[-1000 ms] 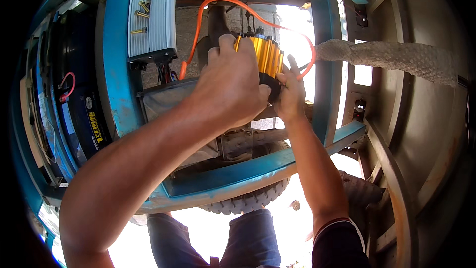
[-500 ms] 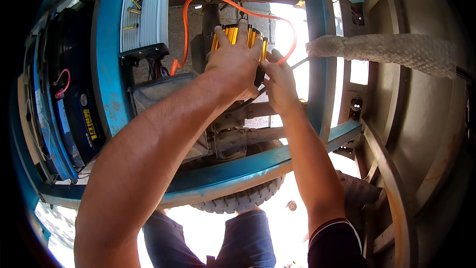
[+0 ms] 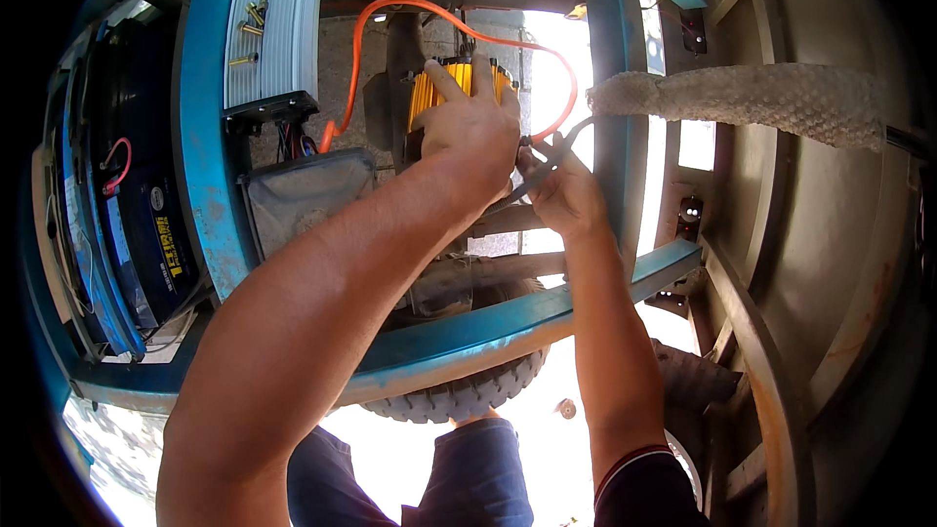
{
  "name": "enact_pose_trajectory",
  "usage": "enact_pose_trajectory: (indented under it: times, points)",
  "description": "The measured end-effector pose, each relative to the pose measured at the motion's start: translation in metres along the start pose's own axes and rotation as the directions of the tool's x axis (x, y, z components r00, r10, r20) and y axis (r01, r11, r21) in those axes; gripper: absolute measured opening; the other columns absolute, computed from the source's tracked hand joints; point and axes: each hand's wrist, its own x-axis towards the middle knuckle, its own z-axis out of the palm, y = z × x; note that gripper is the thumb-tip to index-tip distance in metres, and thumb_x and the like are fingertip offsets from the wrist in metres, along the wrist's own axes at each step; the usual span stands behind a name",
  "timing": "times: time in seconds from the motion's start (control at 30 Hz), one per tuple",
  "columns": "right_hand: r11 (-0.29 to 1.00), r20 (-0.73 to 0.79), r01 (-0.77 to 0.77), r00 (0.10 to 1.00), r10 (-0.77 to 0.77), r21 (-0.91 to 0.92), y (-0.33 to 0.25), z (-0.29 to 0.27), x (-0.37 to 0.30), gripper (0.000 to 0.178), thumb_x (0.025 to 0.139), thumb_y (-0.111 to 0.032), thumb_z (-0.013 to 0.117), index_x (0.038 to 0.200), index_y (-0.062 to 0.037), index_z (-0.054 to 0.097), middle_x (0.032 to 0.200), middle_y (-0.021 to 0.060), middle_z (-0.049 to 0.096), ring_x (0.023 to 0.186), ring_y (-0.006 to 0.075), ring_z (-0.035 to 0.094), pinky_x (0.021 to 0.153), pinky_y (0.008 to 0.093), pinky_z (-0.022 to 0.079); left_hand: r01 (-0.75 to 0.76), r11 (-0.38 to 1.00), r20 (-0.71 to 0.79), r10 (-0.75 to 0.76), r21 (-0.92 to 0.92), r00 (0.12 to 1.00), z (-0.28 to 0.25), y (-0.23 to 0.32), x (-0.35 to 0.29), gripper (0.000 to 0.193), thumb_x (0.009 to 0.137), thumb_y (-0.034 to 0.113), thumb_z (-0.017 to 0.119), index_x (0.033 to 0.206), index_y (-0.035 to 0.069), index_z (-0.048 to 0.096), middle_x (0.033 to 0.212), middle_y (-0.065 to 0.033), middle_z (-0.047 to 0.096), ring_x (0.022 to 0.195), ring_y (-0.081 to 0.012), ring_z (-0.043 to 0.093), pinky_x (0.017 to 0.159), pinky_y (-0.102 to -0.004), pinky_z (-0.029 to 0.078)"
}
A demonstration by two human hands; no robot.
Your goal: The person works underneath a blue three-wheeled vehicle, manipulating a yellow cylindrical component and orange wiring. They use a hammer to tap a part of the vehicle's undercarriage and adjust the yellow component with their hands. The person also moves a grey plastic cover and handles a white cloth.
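Observation:
A yellow, finned electric motor (image 3: 426,96) with black ends sits among the frame's beams. My left hand (image 3: 470,127) grips it from above, fingers spread over the fins. At the motor's right side my right hand (image 3: 568,193) is closed, its fingertips around a black cable (image 3: 576,132). That cable bends across the fingers and runs behind my left wrist. Thick orange cable (image 3: 353,49) arches over the motor and comes down beside my right fingertips. My left hand and forearm hide the motor's lower part.
Teal frame beams (image 3: 459,351) surround the motor. On the left, a silver finned box (image 3: 278,29) carries several loose bolts (image 3: 252,21), near a dark battery (image 3: 146,205). A wrapped, textured sleeve (image 3: 742,107) extends from the right. Below the front beam is a tire (image 3: 468,395).
My right hand has come down a little from the motor's edge, and the black cable now bends up in front of its fingers. My left hand stays on the motor. The whole view has shifted slightly.

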Motion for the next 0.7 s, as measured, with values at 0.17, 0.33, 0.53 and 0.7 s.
enact_pose_trajectory:
  times: [0.17, 0.33, 0.53, 0.7]
  points:
    - [0.972, 0.149, -0.104, 0.979, 0.137, -0.211, 0.009, 0.005, -0.010, 0.051, 0.105, -0.039, 0.057, 0.145, -0.0082, 0.047, 0.138, 0.0113, 0.056, 0.126, 0.0244, 0.056, 0.102, 0.0406, 0.053, 0.005, 1.000, -0.101, -0.002, 0.029, 0.995, 0.016, 0.017, 0.001, 0.101, 0.068, 0.039, 0.090, 0.152, 0.006, 0.043, 0.163, -0.0242, 0.028, 0.140, -0.0628, 0.032, 0.076, -0.0544, 0.064]
    - [0.998, 0.311, -0.024, 0.949, 0.042, -0.061, 0.034, 0.033, 0.006, 0.050, 0.106, -0.032, 0.052, 0.148, -0.0074, 0.042, 0.142, 0.0105, 0.054, 0.125, 0.0215, 0.056, 0.103, 0.0381, 0.052, -0.004, 1.000, -0.171, 0.009, 0.029, 0.985, 0.021, 0.028, -0.002, 0.077, 0.082, 0.019, 0.077, 0.148, -0.001, 0.042, 0.161, -0.0250, 0.031, 0.141, -0.0589, 0.036, 0.076, -0.0524, 0.063]
    - [0.983, 0.174, 0.044, 0.985, -0.013, -0.180, 0.041, 0.003, 0.046, 0.045, 0.108, -0.035, 0.041, 0.138, -0.0022, 0.051, 0.129, 0.0164, 0.063, 0.111, 0.0273, 0.066, 0.097, 0.0414, 0.056, -0.148, 0.976, -0.095, 0.134, -0.159, 0.986, -0.009, 0.001, -0.026, 0.058, 0.086, 0.012, 0.074, 0.137, -0.002, 0.051, 0.152, -0.0227, 0.044, 0.137, -0.0461, 0.047, 0.092, -0.0441, 0.060]
    - [0.994, -0.098, -0.031, 0.995, 0.020, -0.106, 0.025, -0.012, 0.043, 0.031, 0.102, -0.017, 0.048, 0.115, 0.0062, 0.063, 0.107, 0.0196, 0.071, 0.090, 0.0301, 0.074, 0.080, 0.0444, 0.064, -0.355, 0.930, -0.544, 0.250, -0.096, 0.801, -0.090, -0.095, -0.066, 0.034, 0.092, 0.022, 0.074, 0.120, 0.004, 0.065, 0.121, -0.0122, 0.066, 0.107, -0.0258, 0.065, 0.088, -0.0409, 0.056]
